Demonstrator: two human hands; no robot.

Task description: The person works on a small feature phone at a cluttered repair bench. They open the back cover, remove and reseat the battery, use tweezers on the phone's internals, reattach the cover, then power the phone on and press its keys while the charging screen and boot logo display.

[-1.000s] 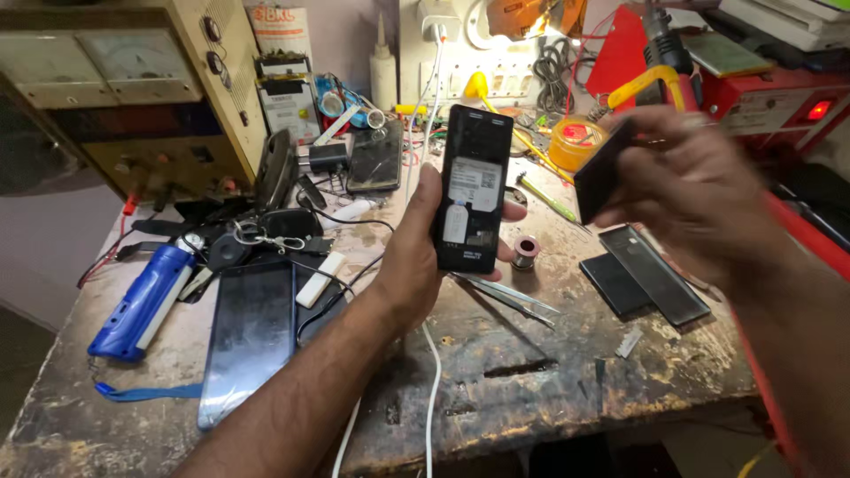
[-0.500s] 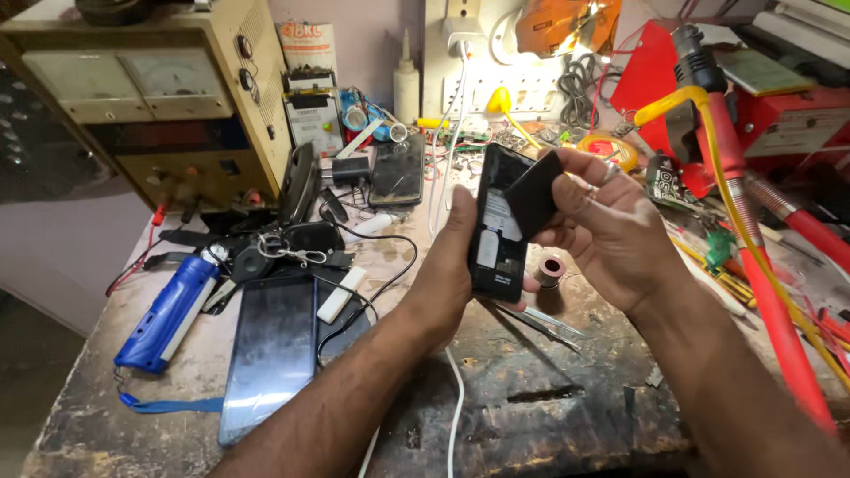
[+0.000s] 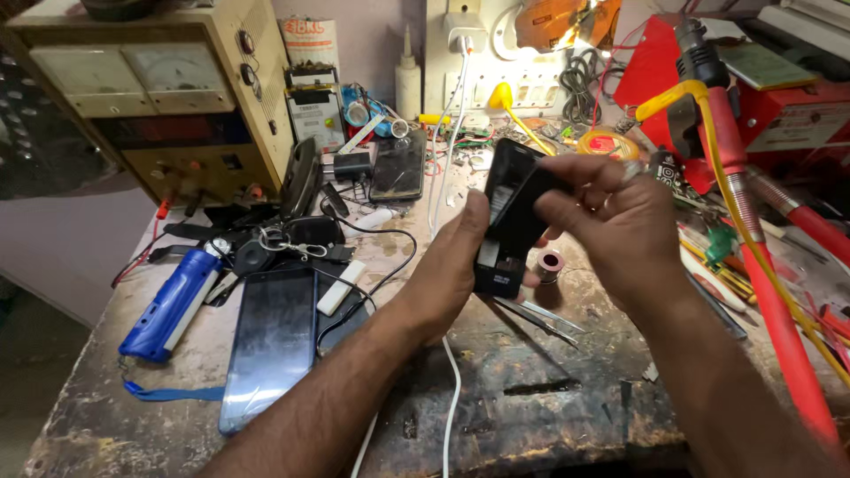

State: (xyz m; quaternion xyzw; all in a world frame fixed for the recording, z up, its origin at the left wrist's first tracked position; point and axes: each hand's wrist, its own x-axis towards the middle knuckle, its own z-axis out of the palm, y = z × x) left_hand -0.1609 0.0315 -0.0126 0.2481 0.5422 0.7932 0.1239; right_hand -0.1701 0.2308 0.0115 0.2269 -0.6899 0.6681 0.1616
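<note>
Here, a cluttered repair bench seen from above, two bare hands meeting over its middle.

Left hand: the left hand comes up from the lower left and grips an opened black phone, thumb along the near edge, fingers wrapped behind it.

Phone: held upright and slightly tilted above the worn workbench, its back open so the pale inner parts show; it touches nothing but the two hands.

Right hand: the right hand comes in from the right, fingers narrowly pinched on a flat black part pressed against the upper half of the phone; I cannot tell whether the part is seated or loose.

Below the hands: metal tweezers lie on the bench just under the phone, and a small spool sits just beside the phone's lower end.

Left of the hands: a glossy dark phone screen lies flat, with a blue torch beside it, well apart from the hands.

Far left: a large beige power supply with two dials stands at the back.

Between the arms: a white cable runs down the bench toward the near edge.

Right side: a red hose slants across the bench.
</note>
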